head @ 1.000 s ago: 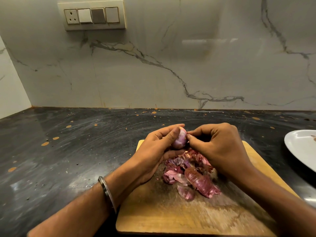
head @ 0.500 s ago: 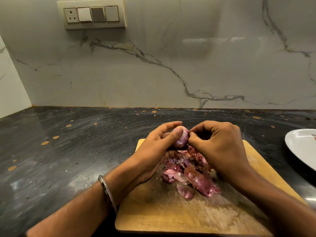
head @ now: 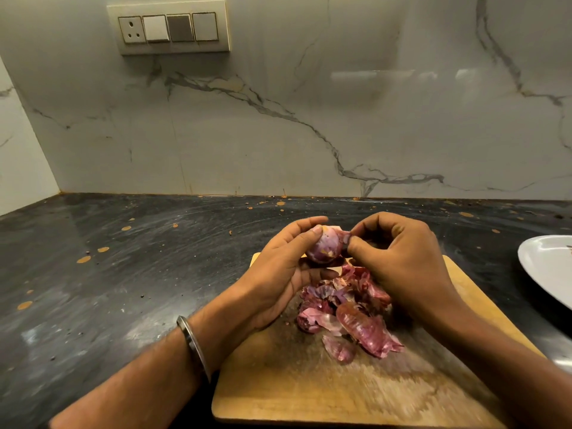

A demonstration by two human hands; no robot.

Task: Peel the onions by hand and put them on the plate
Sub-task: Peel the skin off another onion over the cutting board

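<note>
A small purple onion (head: 325,248) is held above the far end of the wooden cutting board (head: 309,388). My left hand (head: 278,274) grips it from the left, fingers curled over its top. My right hand (head: 399,258) pinches a flap of skin at the onion's right side between thumb and forefinger. A heap of purple onion peels (head: 349,317) lies on the board beneath both hands. The white plate (head: 548,270) sits at the right edge of the view, partly cut off.
The board rests on a dark speckled countertop (head: 123,289) that runs to a marble backsplash. A switch panel (head: 168,27) is mounted on the wall at upper left. A metal bangle (head: 193,348) circles my left wrist.
Both hands have lifted slightly and the onion has turned in my left hand, showing more of its surface. My right hand now pulls a flap of skin off its right side.
</note>
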